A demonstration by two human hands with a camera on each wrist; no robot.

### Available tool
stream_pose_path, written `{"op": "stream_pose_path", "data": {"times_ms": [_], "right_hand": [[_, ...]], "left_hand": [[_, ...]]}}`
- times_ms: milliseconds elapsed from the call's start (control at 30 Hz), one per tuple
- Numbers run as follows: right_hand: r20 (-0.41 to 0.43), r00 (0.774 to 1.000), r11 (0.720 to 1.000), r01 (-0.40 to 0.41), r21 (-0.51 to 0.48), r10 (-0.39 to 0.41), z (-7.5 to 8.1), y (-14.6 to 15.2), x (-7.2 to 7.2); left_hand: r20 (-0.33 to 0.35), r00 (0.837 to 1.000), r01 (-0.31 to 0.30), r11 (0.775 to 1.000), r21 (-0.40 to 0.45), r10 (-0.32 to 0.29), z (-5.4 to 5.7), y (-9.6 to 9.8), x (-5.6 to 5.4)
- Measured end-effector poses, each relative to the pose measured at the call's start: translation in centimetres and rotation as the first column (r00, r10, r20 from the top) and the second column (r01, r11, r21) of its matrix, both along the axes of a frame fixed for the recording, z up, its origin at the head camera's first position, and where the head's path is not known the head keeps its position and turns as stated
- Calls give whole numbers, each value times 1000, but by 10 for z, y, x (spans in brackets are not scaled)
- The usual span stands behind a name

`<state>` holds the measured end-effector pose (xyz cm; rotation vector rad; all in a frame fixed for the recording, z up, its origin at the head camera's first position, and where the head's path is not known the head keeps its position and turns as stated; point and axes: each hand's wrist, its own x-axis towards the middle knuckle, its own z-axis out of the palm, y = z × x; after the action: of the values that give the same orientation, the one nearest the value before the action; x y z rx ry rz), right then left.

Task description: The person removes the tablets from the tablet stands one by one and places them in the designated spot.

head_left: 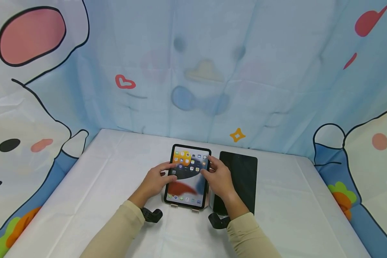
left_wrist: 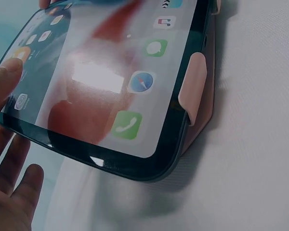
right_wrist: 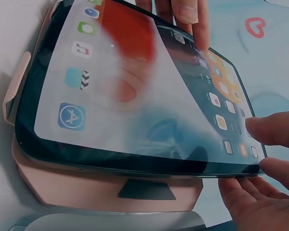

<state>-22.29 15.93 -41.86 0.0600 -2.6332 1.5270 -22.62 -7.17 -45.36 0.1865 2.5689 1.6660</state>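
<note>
A lit tablet (head_left: 185, 188) showing app icons leans back on a pink tablet stand (right_wrist: 96, 190), whose small front lip (left_wrist: 195, 86) catches its lower edge. My left hand (head_left: 154, 181) holds the tablet's left side, thumb on the screen and the other fingers by the edge and behind it. On the opposite side my right hand (head_left: 220, 179) pinches the upper right edge, its thumb and a finger over the front and other fingers behind. A second tablet (head_left: 245, 179), dark-screened, lies just right of the stand, partly covered by my right hand and forearm.
The white cloth-covered table (head_left: 93, 193) stretches to both sides. A light blue printed curtain (head_left: 271, 71) rises right behind the tablets. Black wrist cameras (head_left: 152, 215) hang below both wrists, near the table surface.
</note>
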Motion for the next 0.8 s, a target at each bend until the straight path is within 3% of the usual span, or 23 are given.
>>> {"op": "stream_pose_path", "data": {"times_ms": [800], "right_hand": [[8,998,991,-58,-123,60,9,2,2]], "left_hand": [[0,1000,-16,1000,26,16,9,-5,0]]}}
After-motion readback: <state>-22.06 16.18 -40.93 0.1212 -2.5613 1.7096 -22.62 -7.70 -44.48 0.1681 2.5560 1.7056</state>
